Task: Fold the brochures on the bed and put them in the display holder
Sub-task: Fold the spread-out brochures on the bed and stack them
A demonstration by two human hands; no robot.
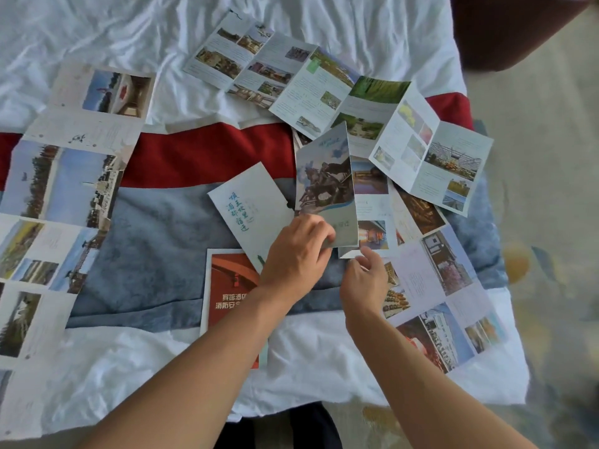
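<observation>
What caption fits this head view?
Left hand pinches a brochure panel over the bed; right hand alongside.

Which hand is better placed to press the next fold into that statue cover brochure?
Probably the right hand: it hovers open just below the brochure, while the left hand already pinches its lower edge.

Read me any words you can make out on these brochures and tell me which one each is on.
"宾馆酒店" and "消防安全", both cut off by the arm: white print on the red brochure.
"项王故里 酒都宿迁": teal brush writing on the pale folded brochure, roughly legible.
All other brochure text: too small or blurred.
</observation>
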